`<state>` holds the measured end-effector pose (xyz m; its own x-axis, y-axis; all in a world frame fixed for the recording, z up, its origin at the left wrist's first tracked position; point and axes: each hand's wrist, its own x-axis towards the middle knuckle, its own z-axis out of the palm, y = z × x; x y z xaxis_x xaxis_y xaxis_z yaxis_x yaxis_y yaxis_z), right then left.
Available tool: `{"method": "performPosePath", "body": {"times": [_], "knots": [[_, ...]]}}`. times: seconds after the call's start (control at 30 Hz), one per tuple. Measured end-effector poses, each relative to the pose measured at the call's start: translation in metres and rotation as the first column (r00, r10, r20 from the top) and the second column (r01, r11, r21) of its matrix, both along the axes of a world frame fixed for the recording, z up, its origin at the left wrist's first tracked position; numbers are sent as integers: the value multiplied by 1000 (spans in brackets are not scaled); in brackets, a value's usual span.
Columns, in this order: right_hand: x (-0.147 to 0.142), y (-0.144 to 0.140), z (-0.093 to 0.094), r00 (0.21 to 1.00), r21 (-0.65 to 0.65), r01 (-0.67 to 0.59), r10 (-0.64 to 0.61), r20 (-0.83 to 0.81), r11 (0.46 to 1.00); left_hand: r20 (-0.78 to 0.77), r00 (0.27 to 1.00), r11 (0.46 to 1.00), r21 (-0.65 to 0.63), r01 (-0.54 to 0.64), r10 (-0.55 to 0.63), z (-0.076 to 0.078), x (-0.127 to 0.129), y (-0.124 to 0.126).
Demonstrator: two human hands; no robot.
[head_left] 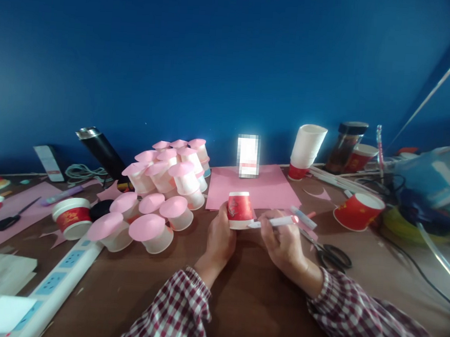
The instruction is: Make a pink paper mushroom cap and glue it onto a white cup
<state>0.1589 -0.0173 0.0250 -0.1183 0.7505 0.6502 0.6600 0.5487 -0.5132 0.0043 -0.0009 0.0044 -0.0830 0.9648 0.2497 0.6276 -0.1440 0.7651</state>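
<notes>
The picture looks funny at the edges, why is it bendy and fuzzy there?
In the head view, the wide lens bends the table edge and blurs the corners; the left hand holding the red cup and the right hand with the pen stay sharper; one card is pixelated.

Brown table [238, 303] with pink-capped cups [157, 194], pink paper [270, 189], scissors [329, 254]

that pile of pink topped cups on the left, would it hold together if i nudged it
Probably not. The pink-topped cups look like light paper cups, loosely heaped several layers high, so a nudge would likely topple the upper ones. Their round bodies and cone tops suggest they would roll across the table. Some lean near the power strip and could tumble onto it.
</notes>
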Motion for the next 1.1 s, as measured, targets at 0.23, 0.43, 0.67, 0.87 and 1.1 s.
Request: {"method": "performPosePath", "body": {"times": [0.23,0.43,0.67,0.87,1.1], "knots": [[1,-2,8,999,21,44,-45,30,999,11,1000,1000,4,20,-20,2,1,-2],[0,2,1,1000,-4,10,-10,0,1000,39,999,1000,8,5,-5,1,0,-1],[0,3,-3,1000,-14,12,-13,-13,1000,47,999,1000,11,7,-8,2,0,0],[1,1,3,999,5,45,-45,5,999,59,998,999,15,35,-36,0,1,-1],[1,2,5,998,10,59,-59,4,998,54,998,999,31,33,-35,-2,0,0]]}}
